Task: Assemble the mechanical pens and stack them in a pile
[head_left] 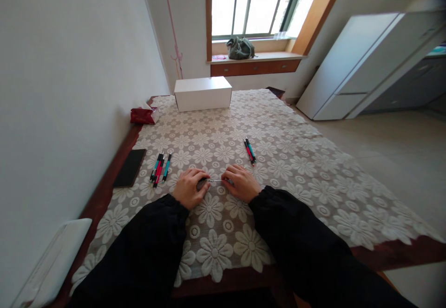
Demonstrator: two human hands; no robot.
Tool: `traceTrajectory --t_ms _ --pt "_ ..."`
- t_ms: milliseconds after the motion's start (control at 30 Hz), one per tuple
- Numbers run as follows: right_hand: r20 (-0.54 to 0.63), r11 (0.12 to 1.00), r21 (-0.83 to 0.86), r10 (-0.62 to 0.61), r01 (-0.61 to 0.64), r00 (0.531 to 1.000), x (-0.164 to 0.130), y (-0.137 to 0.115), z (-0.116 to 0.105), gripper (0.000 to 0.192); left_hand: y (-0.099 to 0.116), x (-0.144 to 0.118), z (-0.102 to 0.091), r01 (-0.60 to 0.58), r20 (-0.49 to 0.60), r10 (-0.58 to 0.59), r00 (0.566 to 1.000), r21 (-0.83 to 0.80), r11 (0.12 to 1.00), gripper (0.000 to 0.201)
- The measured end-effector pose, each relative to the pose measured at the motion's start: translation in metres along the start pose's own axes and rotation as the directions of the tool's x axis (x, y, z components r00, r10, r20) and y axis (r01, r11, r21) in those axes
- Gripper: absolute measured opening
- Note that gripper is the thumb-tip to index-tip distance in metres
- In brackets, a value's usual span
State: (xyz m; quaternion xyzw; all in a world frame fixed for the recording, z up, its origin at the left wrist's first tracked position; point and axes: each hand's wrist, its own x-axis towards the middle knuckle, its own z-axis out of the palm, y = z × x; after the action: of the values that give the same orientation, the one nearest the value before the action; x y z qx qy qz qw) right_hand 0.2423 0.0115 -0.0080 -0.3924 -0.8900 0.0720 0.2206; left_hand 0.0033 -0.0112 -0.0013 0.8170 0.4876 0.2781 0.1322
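Close to the front of the table, my left hand (191, 188) pinches a dark piece that looks like a pen barrel, mostly hidden by the fingers. From it a thin, pale, shiny rod (216, 180) runs across to my right hand (241, 182), whose thumb and fingers close on its other end. The two hands are a small gap apart, just above or resting on the cloth. Left of my left hand lie several pens (158, 168) in black, teal and red. Beyond my right hand, a pair of pens (250, 151), one teal and one red, lie side by side.
A floral lace cloth (214, 250) covers the dark wooden table. A white box (203, 95) stands at the far end, with a red packet (143, 115) near the wall. A flat black pad (130, 168) lies at the left edge, and a white object (57, 257) sits nearer.
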Motion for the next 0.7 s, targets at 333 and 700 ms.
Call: traceTrajectory --t_ms 333,700 --pt "0.014 0.999 0.039 -0.038 0.037 0.999 0.0002 -0.0023 -0.0021 0.005 -0.002 0.0011 0.0006 -0.005 0.017 0.006 1.0 -0.041 0.999 0.003" --pt "0.018 1.0 -0.002 0.002 -0.002 1.0 0.0004 -0.0035 -0.0029 0.006 -0.0004 0.0006 -0.0001 0.012 0.01 -0.012 1.0 -0.005 1.0 0.005"
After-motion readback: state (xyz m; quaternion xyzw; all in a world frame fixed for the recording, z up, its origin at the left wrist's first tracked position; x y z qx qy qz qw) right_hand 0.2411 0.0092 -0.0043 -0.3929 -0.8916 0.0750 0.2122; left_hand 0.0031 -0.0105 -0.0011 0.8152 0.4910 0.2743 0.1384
